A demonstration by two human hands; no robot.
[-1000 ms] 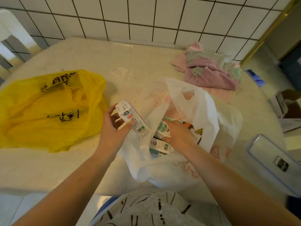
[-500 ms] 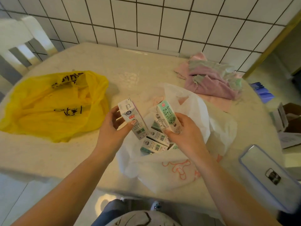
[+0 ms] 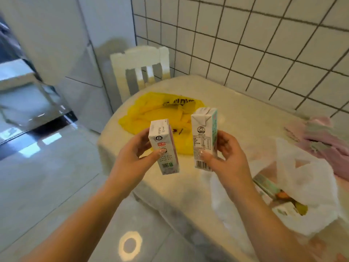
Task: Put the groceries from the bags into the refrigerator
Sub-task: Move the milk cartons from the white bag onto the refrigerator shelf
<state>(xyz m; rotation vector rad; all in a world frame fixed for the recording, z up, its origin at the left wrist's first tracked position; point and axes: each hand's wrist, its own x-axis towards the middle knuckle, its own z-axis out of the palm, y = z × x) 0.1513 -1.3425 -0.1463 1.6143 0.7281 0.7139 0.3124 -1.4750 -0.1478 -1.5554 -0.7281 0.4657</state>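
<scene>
Your left hand (image 3: 132, 159) and right hand (image 3: 226, 157) each grip one carton (image 3: 163, 146) (image 3: 204, 137) with fingers curled; neither is refrigerated yet, and more remain in the white bag (image 3: 302, 186) on the desk (image 3: 245, 103)

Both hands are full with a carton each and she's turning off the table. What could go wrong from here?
1. With the left hand and right hand each holding a carton, no hand is free for the refrigerator door.
2. The white bag lies open near the table edge; remaining cartons might slide out.
</scene>
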